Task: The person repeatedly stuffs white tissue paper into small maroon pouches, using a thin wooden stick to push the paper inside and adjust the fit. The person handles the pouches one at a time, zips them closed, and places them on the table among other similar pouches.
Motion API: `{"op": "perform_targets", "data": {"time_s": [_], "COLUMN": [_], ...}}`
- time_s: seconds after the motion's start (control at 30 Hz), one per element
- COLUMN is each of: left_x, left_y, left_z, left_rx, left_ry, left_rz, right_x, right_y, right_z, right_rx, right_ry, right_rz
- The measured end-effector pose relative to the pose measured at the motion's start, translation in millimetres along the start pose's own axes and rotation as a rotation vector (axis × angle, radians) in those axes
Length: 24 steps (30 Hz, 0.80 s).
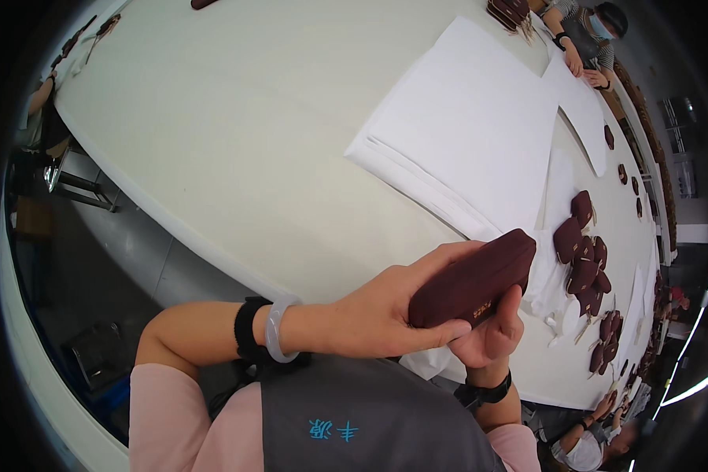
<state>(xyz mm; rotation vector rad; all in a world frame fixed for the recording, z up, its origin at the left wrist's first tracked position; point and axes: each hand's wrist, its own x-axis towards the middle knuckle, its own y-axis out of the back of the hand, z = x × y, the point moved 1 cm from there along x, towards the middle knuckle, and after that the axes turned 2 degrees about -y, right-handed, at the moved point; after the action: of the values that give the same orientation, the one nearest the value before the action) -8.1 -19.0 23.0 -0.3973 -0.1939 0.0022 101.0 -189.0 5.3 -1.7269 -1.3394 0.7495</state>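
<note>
A small dark maroon pouch [472, 279] with rounded ends and a small gold mark is held up in front of my body, over the near edge of the table. My left hand [385, 303] grips it from the left, with the thumb along its lower side and the fingers behind it. From below and to the right, my right hand [495, 334] closes on the same pouch, its thumb bent against the right end. The pouch tilts upward to the right. Its far side and the fingers behind it are hidden.
A stack of large white sheets [472, 118] lies beyond my hands on the pale table [236, 141]. Several maroon pouches [582, 275] are heaped at the right, others [509, 12] at the far edge. Co-workers sit around: far right [586, 47], lower right [594, 448] and far left.
</note>
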Motion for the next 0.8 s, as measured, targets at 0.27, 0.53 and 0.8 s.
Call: {"op": "perform_targets", "data": {"time_s": [0.27,0.53,0.8], "left_x": [4,16,25], "left_y": [-17,-14,-10], "left_z": [14,20,10], "left_rx": [0.021,0.415,0.481], "left_ry": [-0.17,-0.393,-0.468], "left_rz": [-0.012,0.074,0.055], "right_x": [-10,-5,6], "right_y": [5,9,9], "right_z": [2,14,14], "right_rx": [-0.02,0.325,0.332], "right_ry": [-0.02,-0.034,-0.056], "right_rz": [-0.049,0.162,0.071]}}
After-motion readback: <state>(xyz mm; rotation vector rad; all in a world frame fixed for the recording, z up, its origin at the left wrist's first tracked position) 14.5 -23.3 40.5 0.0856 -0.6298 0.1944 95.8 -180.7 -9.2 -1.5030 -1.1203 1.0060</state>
